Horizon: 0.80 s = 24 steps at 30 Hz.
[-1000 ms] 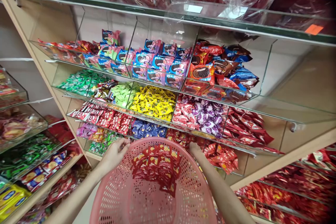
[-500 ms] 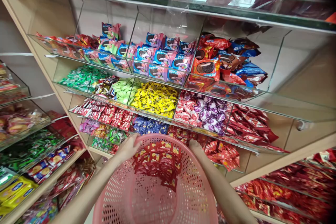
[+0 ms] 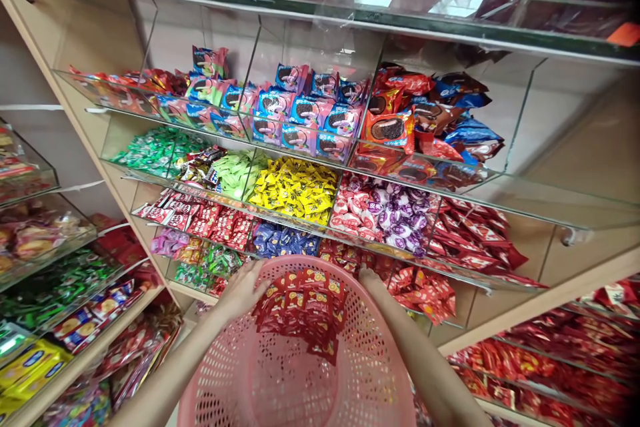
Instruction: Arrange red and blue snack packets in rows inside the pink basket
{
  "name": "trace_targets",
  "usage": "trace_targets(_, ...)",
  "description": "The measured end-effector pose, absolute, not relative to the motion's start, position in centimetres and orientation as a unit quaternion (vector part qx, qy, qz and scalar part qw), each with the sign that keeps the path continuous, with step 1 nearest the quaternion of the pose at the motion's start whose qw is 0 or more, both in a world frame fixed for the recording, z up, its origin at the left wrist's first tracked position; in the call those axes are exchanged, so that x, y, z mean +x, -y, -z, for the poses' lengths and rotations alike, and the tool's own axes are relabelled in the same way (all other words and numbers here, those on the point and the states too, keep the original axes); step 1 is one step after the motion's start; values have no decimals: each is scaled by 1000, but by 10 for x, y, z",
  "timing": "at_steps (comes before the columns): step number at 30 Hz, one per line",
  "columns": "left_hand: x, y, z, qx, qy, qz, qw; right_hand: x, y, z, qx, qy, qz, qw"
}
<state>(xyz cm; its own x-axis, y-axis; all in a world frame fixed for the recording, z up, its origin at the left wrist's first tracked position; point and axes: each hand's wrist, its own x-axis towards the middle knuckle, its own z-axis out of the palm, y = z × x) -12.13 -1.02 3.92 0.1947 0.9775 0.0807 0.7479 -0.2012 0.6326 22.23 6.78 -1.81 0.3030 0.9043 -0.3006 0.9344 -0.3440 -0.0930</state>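
Note:
A pink perforated plastic basket (image 3: 220,360) is tilted toward me against the lower shelves. Inside, a heap of small red packets (image 3: 305,310) with orange pictures lies on the far wall. My left hand (image 3: 244,288) is at the basket's far left rim, its fingers apart and extended and its thumb beside the edge. Over on the far right, my right hand (image 3: 371,279) grips the rim, with most of its fingers hidden behind it. Directly beyond the basket are blue wrapped sweets (image 3: 285,239) and red packets in a low compartment.
Glass-fronted shelves hold yellow sweets (image 3: 295,190), purple-and-white sweets (image 3: 405,217), red triangular packets (image 3: 475,233) and cookie packs (image 3: 307,110). A thick glass shelf edge (image 3: 300,5) runs across above. More stocked shelves stand at left and lower right.
My left hand has loosened from the rim, shifting slightly left with its fingers spreading. My right hand, the basket and the packets inside stay in place.

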Motion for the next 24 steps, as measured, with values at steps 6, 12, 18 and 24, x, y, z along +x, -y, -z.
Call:
trace_targets(6,-121,12,-40,773,-578,-197,175,222,-70,18,819,-538,193,51)
trace_targets(12,-121,12,-42,772,-579,-198,174,220,-68,18,824,-528,202,41)
trace_targets(18,-123,10,-42,775,-572,-202,175,219,-71,-1,814,-537,216,51)
trace_targets(24,-125,5,-36,786,-555,-216,165,228,-56,-35,791,-583,186,-8)
